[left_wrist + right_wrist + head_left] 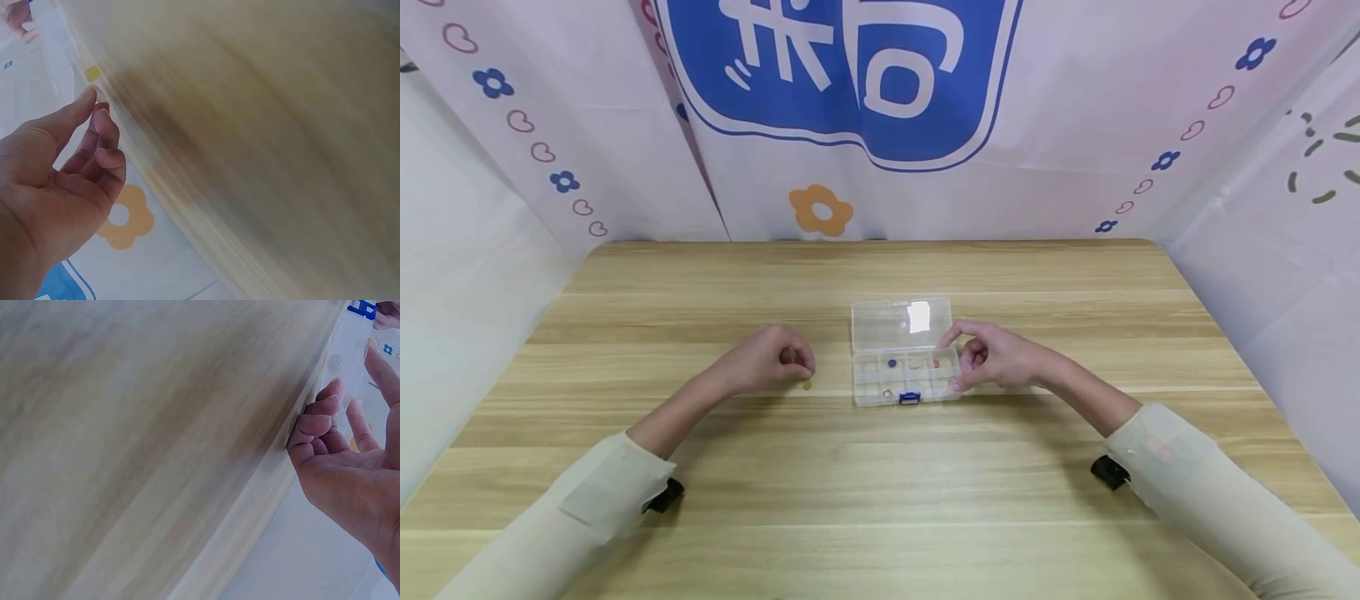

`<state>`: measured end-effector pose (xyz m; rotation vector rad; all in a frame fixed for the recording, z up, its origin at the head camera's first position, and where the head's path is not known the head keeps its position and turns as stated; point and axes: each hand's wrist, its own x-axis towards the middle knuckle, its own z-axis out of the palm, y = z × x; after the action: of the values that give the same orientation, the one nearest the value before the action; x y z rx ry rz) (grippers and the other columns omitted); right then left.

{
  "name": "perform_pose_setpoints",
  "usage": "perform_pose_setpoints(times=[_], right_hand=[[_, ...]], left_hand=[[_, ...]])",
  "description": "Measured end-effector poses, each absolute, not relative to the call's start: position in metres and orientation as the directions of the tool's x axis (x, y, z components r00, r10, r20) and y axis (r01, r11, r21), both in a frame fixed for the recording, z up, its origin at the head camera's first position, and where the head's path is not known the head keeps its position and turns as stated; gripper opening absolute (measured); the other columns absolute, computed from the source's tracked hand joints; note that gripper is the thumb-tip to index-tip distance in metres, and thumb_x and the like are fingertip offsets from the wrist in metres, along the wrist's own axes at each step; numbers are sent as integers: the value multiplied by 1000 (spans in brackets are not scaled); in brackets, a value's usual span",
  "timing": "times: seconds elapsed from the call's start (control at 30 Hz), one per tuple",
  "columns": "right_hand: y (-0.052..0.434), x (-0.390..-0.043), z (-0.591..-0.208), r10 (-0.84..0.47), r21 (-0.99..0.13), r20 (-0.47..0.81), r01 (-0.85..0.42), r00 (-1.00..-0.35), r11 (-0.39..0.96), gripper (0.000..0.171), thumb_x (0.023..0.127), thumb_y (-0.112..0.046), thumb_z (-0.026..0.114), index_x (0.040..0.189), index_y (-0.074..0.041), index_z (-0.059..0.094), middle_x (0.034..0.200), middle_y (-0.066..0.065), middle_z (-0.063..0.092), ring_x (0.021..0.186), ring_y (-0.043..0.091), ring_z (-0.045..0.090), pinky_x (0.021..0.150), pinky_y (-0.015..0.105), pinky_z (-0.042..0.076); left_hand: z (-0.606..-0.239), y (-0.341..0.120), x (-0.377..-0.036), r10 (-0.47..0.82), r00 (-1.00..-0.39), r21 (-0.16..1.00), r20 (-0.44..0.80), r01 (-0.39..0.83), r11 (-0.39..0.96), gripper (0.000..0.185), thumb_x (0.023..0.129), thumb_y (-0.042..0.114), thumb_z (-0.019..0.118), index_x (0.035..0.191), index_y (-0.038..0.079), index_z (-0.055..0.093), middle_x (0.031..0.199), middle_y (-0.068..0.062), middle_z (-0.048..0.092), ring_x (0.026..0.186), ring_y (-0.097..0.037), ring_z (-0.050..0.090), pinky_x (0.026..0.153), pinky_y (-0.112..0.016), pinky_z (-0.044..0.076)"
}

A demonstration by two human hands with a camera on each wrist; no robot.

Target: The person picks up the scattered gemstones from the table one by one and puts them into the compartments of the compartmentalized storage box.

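Note:
My left hand [772, 360] is over the table, left of a clear compartment box, with thumb and forefinger pinched together. A small yellow piece [92, 73] shows at those fingertips; its exact kind is too small to tell. The box [867, 398] lies open, its clear lid [880, 327] tipped back behind it and a blue latch [910, 398] at the front. My right hand [1000, 356] holds the box's right end, thumb at the front corner and forefinger near the lid hinge. Its other fingers are curled.
Inside the compartments lie a small dark blue piece [892, 363], a reddish piece [936, 363] and a ring-like piece [887, 393]. The wooden table [880, 500] ends at a printed cloth [760, 192] behind. White sheets hang at both sides.

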<state>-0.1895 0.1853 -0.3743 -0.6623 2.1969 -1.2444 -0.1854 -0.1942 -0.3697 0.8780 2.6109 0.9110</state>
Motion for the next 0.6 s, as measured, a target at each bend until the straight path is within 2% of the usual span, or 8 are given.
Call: perform_pose_setpoints(times=[0.6], right_hand=[[185, -190, -376, -650, -880, -194, -162, -735, 447, 52, 84, 3, 82, 129, 2, 55, 73, 5, 59, 66, 12, 48, 62, 21, 39]], left_hand=[[-362, -193, -183, 584, -809, 674, -67, 395, 624, 5, 94, 2, 74, 91, 5, 75, 83, -2, 71, 72, -18, 61, 62, -25, 50]])
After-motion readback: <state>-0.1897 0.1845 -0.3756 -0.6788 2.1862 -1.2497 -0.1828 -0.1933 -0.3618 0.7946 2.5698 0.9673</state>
